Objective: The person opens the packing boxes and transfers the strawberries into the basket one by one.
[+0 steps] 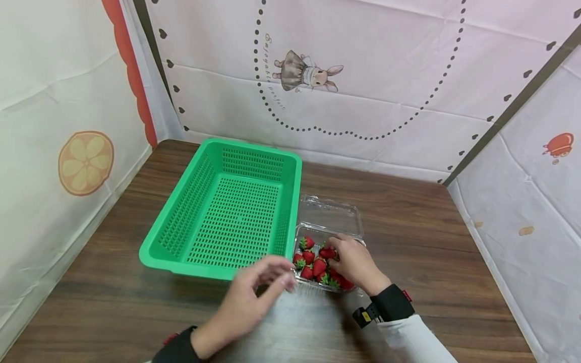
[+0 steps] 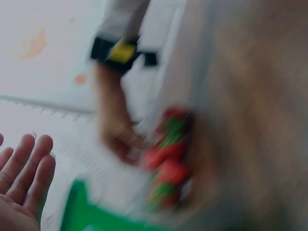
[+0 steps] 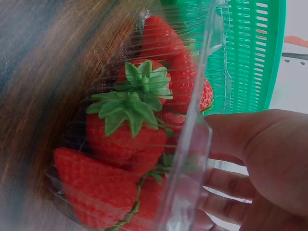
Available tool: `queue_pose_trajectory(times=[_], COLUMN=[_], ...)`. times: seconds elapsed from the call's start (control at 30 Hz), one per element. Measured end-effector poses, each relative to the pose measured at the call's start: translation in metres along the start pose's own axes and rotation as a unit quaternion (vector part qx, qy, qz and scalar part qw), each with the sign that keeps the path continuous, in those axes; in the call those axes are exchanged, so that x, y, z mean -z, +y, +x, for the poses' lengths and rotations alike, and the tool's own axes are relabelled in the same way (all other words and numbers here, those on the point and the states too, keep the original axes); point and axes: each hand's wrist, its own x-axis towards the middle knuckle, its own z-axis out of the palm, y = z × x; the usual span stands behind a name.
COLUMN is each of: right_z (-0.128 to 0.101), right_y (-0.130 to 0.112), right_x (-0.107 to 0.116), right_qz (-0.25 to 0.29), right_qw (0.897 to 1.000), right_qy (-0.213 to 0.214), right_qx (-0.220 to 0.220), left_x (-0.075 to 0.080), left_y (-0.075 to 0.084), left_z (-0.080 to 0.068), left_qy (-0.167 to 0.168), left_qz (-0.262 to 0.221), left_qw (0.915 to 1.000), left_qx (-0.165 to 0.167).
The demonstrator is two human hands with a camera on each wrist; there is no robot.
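Several red strawberries (image 1: pixel 319 266) with green leaves lie in a clear plastic clamshell box (image 3: pixel 208 72), its lid (image 1: pixel 331 216) folded back. My right hand (image 1: pixel 356 263) reaches over the box's rim, thumb and fingers on either side of a strawberry (image 1: pixel 327 253) at the box's right part. In the right wrist view the fingertips are partly hidden behind the clear wall. My left hand (image 1: pixel 254 295) hovers near the front right corner of the green basket (image 1: pixel 297 201), fingers loosely bent and holding nothing. Blur covers much of the left wrist view, where the left fingers (image 2: pixel 41 175) look straight.
The green perforated basket stands left of the clamshell box, close against it, on the brown wooden table (image 1: pixel 431 252). White printed cloth (image 1: pixel 386 65) hangs behind and along both sides of the table.
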Motion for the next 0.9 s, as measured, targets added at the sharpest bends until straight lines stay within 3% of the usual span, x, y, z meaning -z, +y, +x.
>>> queue_pose_trajectory(times=[0.07,0.17,0.27,0.37,0.47,0.53,0.7,0.8,0.9], right_z=[0.0,0.001,0.0,-0.001,-0.002,-0.001,-0.001,-0.002,-0.002], right_y=[0.0,-0.001,-0.001,-0.002,-0.003,-0.002,0.0,0.001,0.002], right_x=[0.0,-0.001,0.0,0.002,0.003,0.003,0.002,0.002,0.002], right_qz=[-0.002,-0.005,-0.004,-0.005,-0.004,-0.001,0.02,0.033,0.039], right_qw=[1.0,1.0,1.0,1.0,1.0,1.0,1.0,0.999,0.999], right_qy=[0.002,0.004,0.005,0.004,0.003,0.0,-0.004,-0.001,-0.002], right_qx=[0.005,0.011,0.017,0.022,0.021,0.018,0.02,0.03,0.034], left_x=[0.022,0.06,0.1,0.137,0.171,0.188,0.21,0.213,0.211], left_y=[0.004,0.007,0.007,-0.001,-0.016,-0.027,-0.047,-0.053,-0.055], left_z=[0.009,0.02,0.028,0.029,0.025,0.021,0.016,0.014,0.014], left_qy=[0.045,0.121,0.179,0.19,0.154,0.112,0.002,-0.031,-0.053], left_qz=[0.056,0.147,0.241,0.33,0.393,0.404,0.364,0.344,0.32], left_qw=[0.9973,0.9815,0.9537,0.9206,0.8934,0.887,0.8831,0.8853,0.8953], left_qx=[-0.019,-0.02,0.021,0.088,0.152,0.194,0.296,0.311,0.305])
